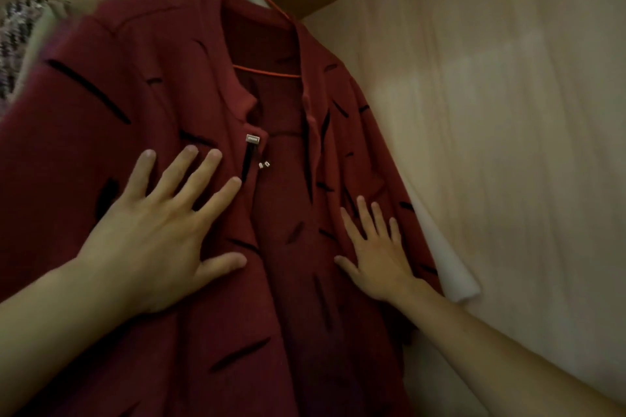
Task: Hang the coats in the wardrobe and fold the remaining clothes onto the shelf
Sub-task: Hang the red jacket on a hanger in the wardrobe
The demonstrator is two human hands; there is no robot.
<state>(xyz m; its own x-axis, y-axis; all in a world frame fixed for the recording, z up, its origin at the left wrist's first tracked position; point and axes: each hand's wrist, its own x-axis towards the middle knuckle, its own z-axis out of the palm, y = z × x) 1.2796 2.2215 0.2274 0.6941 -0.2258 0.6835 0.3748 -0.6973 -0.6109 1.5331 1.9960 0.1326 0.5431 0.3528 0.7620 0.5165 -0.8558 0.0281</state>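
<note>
Red coat (189, 85) hangs on the orange hanger (267, 73) inside the wardrobe (508, 112), long axis running down. Both hands lie flat on it, fingers (189, 176) spread straight: left hand (152, 240) on the near panel, right hand (376, 254) across the opening.

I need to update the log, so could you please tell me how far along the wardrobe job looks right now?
Done: the red coat hangs on an orange hanger inside the wardrobe. In hand: the left hand and right hand lie flat on its front, fingers spread. Left: a tweed garment sits at the left edge; other coats, the clothes to fold and the shelf are out of view.
</note>
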